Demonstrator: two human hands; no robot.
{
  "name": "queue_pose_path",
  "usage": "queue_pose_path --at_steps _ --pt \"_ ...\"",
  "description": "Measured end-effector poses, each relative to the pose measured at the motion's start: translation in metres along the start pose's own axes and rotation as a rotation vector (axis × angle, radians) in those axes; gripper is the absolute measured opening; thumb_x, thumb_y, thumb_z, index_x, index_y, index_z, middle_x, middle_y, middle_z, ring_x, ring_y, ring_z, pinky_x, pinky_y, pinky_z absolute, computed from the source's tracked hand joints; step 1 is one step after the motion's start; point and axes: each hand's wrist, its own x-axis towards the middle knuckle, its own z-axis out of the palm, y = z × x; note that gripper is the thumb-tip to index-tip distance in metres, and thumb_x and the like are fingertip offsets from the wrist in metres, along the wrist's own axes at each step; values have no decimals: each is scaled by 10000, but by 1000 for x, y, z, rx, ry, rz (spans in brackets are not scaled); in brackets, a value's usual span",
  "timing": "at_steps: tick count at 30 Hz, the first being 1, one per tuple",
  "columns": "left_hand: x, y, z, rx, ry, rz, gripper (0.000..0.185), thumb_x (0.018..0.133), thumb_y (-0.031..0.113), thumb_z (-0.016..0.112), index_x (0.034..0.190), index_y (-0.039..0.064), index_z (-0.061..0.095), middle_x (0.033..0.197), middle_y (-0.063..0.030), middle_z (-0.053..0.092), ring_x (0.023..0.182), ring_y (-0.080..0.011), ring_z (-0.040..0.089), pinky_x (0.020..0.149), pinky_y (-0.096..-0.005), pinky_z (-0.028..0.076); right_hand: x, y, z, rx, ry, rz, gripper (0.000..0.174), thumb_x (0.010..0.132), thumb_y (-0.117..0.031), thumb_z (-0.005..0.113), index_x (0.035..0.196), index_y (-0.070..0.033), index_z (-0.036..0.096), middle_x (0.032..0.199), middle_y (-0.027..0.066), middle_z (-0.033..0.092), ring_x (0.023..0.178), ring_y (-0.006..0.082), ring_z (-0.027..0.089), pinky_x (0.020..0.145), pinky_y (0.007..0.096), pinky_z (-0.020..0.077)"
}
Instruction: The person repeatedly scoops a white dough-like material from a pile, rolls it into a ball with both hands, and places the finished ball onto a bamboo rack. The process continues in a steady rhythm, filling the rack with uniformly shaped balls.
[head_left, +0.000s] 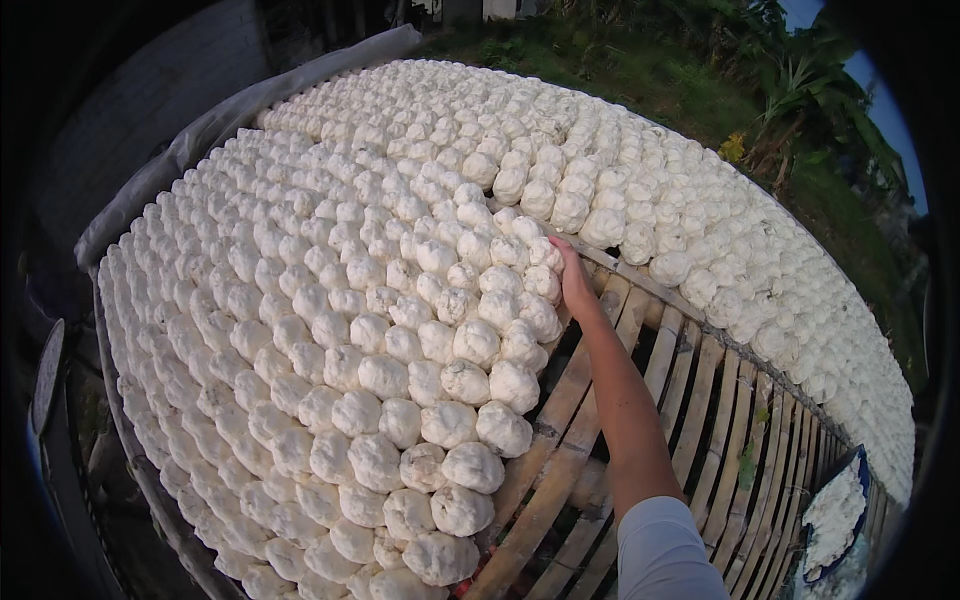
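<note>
My right hand (576, 281) reaches forward and is cupped against a lumpy white ball (545, 255) at the right end of a row. The ball looks like pressed dough or paste, and my fingertips are partly hidden behind it. Beside it on the near side, another white ball (541, 283) lies close to my palm. Many similar balls (360, 300) stand packed in rows on the left, resting on a rack of split bamboo slats (675, 390). My left hand is out of view.
Beyond a narrow rail (705, 326), a second bed of white balls (757, 285) curves along the right. A blue container (862, 459) with white crumbly material (832, 517) sits at the lower right. Rolled plastic sheeting (247, 105) lines the far left edge. Plants (795, 97) grow behind.
</note>
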Motion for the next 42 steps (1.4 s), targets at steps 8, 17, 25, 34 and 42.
queue_pose_path --at_steps 8,17,25,34,42 --pt "7 -21 13 -388 -335 -173 548 1068 475 543 1386 31 590 1466 -186 631 1406 -330 570 1185 -491 418 -281 -92 -110 119 61 414 689 1168 -531 362 1622 -16 427 1618 181 524 1458 337 552 1159 493 457" --pt "-101 -116 81 877 -391 -449 433 1124 454 475 1306 92 626 1292 -87 705 1221 -224 654 1027 -376 449 -866 -254 -191 388 1122 581 389 1082 -347 566 1343 -65 631 1167 78 729 1005 214 719 870 373 539" --pt "-215 -247 82 1339 -668 -467 266 1086 262 608 1251 56 644 1189 -55 702 1109 -155 634 914 -330 495 -1092 -279 -362 141 1603 311 338 1094 -296 565 1273 -45 702 1086 84 755 924 212 733 784 396 571" --pt "-264 -321 63 2079 -902 641 366 825 251 755 1136 86 654 1094 -123 672 1093 -340 631 949 -491 461 -1152 -203 -490 -1076 1069 684 501 924 -262 755 1376 -57 693 1302 233 715 1201 386 672 1039 521 534" --pt "-262 -329 66 2227 -758 637 335 815 273 730 1093 92 681 1072 -124 666 1066 -362 619 924 -495 482 -1156 -181 -497 -1221 637 933 624 781 -344 880 1358 -173 715 1485 199 538 1319 432 565 1058 584 519"
